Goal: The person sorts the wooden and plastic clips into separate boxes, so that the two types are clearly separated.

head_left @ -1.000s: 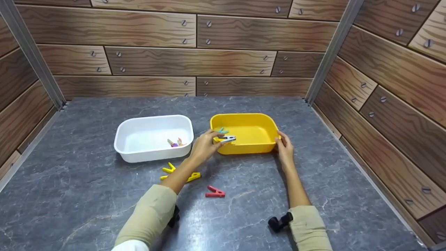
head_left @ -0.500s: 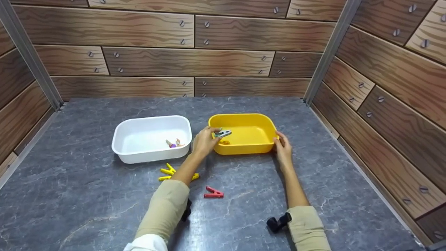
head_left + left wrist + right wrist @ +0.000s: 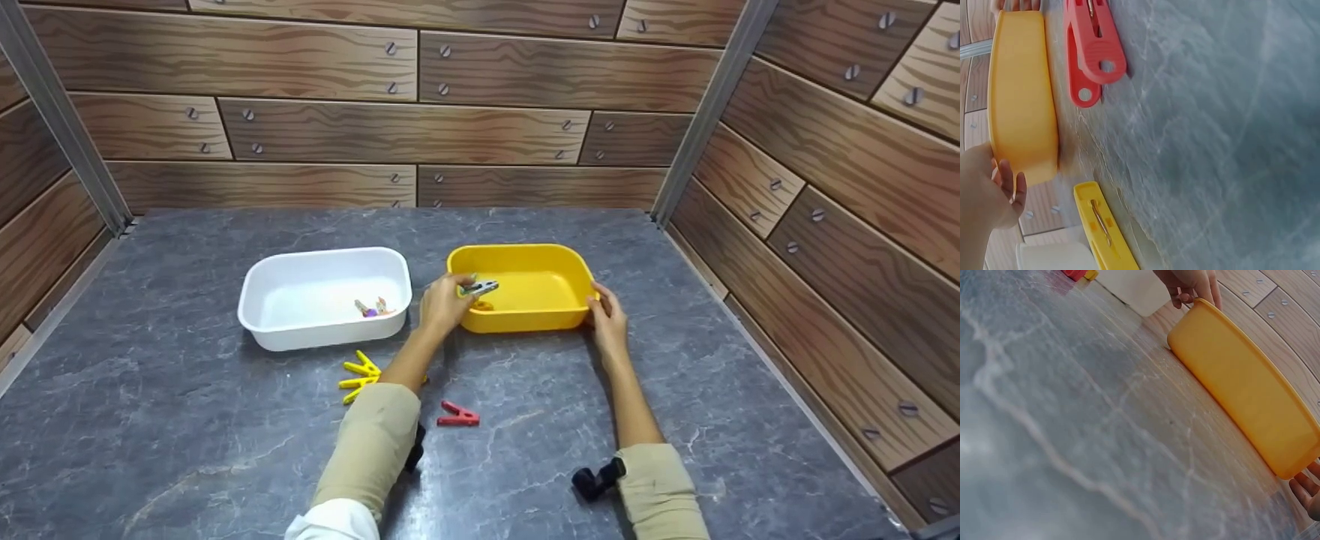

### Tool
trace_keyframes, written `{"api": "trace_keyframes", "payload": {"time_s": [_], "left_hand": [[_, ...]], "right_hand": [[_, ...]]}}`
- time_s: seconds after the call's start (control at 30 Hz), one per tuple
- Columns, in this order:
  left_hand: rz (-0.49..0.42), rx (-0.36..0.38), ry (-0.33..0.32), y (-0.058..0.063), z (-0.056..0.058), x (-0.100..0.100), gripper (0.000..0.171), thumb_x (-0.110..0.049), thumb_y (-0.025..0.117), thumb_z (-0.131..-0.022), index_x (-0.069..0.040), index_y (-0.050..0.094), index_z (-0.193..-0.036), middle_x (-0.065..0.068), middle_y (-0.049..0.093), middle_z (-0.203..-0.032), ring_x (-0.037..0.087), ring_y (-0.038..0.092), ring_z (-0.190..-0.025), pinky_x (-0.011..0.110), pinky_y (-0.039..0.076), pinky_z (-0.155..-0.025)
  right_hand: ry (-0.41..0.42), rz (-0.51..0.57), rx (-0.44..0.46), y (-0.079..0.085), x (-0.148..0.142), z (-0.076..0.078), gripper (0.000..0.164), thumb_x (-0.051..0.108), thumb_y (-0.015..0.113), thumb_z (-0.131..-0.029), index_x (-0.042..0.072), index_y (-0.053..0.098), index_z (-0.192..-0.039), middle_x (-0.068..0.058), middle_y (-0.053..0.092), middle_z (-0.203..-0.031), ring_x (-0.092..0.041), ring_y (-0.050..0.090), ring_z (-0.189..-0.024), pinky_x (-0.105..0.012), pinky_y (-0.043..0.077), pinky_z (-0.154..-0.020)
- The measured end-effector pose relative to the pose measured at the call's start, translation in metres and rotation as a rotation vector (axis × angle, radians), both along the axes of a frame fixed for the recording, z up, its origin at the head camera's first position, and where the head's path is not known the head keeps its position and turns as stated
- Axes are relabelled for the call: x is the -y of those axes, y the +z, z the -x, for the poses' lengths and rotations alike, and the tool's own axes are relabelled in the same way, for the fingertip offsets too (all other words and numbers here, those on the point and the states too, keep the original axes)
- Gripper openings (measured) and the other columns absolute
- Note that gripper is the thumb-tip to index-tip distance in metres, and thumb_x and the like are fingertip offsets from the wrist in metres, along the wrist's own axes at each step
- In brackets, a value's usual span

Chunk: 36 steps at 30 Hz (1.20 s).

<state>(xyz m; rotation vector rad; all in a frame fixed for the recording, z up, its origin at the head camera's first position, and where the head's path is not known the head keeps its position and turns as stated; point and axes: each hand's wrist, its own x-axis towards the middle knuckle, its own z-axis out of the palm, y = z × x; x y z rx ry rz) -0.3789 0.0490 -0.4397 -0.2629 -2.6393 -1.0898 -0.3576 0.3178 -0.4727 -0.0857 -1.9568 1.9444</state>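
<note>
My left hand (image 3: 444, 304) is at the near left corner of a yellow tub (image 3: 540, 255) and pinches a grey clothespin (image 3: 481, 286) at the rim. A small orange peg (image 3: 484, 305) lies inside the tub below it. My right hand (image 3: 609, 319) rests with straight fingers against the tub's right end. In the left wrist view the left hand (image 3: 988, 194) sits beside the yellow tub (image 3: 1021, 95). In the right wrist view the fingertips (image 3: 1306, 488) touch the end of the yellow tub (image 3: 1241, 382).
A white tub (image 3: 262, 319) with two small pegs (image 3: 371, 307) stands left of the yellow one. Yellow pegs (image 3: 358, 375) and a red peg (image 3: 457, 415) lie on the grey stone table near my left forearm. Wood-pattern walls close in three sides.
The grey clothespin moved from the tub's front wall up to its near left corner with my left hand. My left forearm swung right. The right hand stayed on the tub.
</note>
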Motion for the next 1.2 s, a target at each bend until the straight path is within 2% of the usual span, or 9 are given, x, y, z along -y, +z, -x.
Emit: {"api": "trace_keyframes", "payload": {"time_s": [0.27, 0.43, 0.6, 0.83, 0.97, 1.2], "left_hand": [[-0.028, 0.005, 0.013, -0.001, 0.000, -0.001, 0.030, -0.024, 0.074, -0.077, -0.013, 0.071, -0.105, -0.001, 0.066, -0.102, 0.020, 0.060, -0.095, 0.036, 0.046, -0.078], [-0.058, 0.010, 0.015, -0.001, 0.001, -0.001, 0.033, -0.023, 0.075, -0.075, -0.014, 0.070, -0.106, -0.001, 0.066, -0.103, 0.021, 0.060, -0.097, 0.036, 0.045, -0.079], [-0.064, -0.002, 0.014, -0.001, 0.001, -0.001, 0.034, -0.021, 0.075, -0.074, -0.013, 0.071, -0.106, 0.001, 0.066, -0.102, 0.022, 0.060, -0.096, 0.036, 0.046, -0.078], [-0.056, 0.010, 0.007, -0.001, 0.000, 0.000, 0.031, -0.021, 0.074, -0.077, -0.011, 0.070, -0.106, 0.003, 0.064, -0.107, 0.025, 0.058, -0.100, 0.038, 0.045, -0.080], [-0.051, 0.001, -0.031, -0.001, 0.000, 0.003, 0.029, -0.021, 0.073, -0.078, -0.010, 0.070, -0.105, 0.004, 0.064, -0.108, 0.026, 0.058, -0.100, 0.039, 0.045, -0.080], [-0.064, -0.002, -0.131, -0.001, -0.001, 0.012, 0.031, -0.025, 0.070, -0.081, -0.008, 0.069, -0.107, 0.008, 0.061, -0.112, 0.025, 0.057, -0.101, 0.039, 0.044, -0.083]], "right_hand": [[-0.013, -0.007, -0.003, -0.001, 0.000, -0.001, 0.036, 0.006, 0.047, -0.095, -0.004, 0.045, -0.130, -0.019, 0.043, -0.134, -0.029, 0.047, -0.112, -0.022, 0.045, -0.077], [-0.020, -0.022, 0.008, 0.000, 0.000, 0.000, 0.036, 0.007, 0.047, -0.095, -0.003, 0.045, -0.130, -0.018, 0.044, -0.134, -0.021, 0.047, -0.111, -0.022, 0.045, -0.078], [-0.018, -0.025, 0.011, 0.000, 0.000, 0.000, 0.036, 0.007, 0.047, -0.095, -0.003, 0.045, -0.130, -0.016, 0.043, -0.135, -0.019, 0.046, -0.112, -0.024, 0.044, -0.080], [0.001, -0.014, 0.002, 0.001, 0.000, 0.000, 0.037, 0.007, 0.046, -0.096, -0.002, 0.044, -0.131, -0.016, 0.042, -0.136, -0.021, 0.046, -0.112, -0.025, 0.044, -0.080], [0.007, -0.014, -0.007, 0.001, -0.001, 0.000, 0.036, 0.007, 0.045, -0.096, -0.003, 0.044, -0.131, -0.017, 0.042, -0.136, -0.023, 0.046, -0.113, -0.025, 0.044, -0.080], [-0.011, -0.021, -0.011, -0.001, 0.000, 0.000, 0.035, 0.006, 0.047, -0.095, -0.004, 0.046, -0.129, -0.016, 0.043, -0.135, -0.018, 0.047, -0.110, -0.022, 0.044, -0.078]]}}
